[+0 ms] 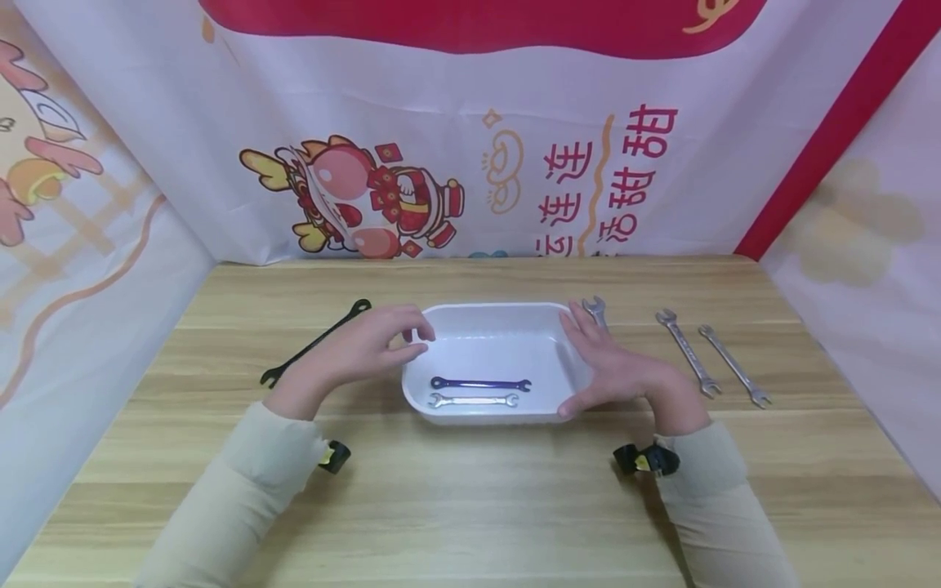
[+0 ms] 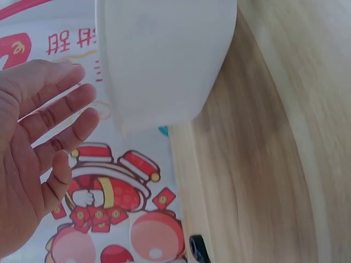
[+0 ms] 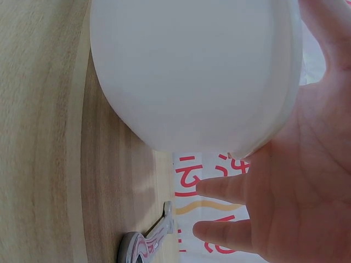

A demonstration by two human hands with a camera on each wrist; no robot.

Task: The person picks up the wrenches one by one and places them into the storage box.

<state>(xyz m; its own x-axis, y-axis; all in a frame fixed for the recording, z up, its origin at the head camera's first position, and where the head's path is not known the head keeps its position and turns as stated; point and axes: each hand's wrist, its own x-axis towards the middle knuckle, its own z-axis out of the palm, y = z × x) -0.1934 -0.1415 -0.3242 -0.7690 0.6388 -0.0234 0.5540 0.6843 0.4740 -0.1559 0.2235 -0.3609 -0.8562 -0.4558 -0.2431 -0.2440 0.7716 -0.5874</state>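
A white rectangular tray (image 1: pixel 481 418) stands mid-table. Inside lie a dark blue wrench (image 1: pixel 481 384) and a silver double open-ended wrench (image 1: pixel 474 401), roughly parallel near its front side. My left hand (image 1: pixel 378 341) is at the left rim with fingers loosely bent; in the left wrist view a gap shows between this hand and the tray's wall (image 2: pixel 164 60). My right hand (image 1: pixel 613 363) rests against the right rim with fingers spread. The right wrist view shows its palm against the tray's edge (image 3: pixel 285 82), fingers nearly straight.
Left of the tray, partly behind my left forearm, lies a black wrench (image 1: pixel 316 341). To the right are silver wrenches: one (image 1: pixel 595 310) partly hidden by my right hand, a second (image 1: pixel 689 351) and a third (image 1: pixel 735 366). Printed cloth (image 1: pixel 456 90) hangs behind the table.
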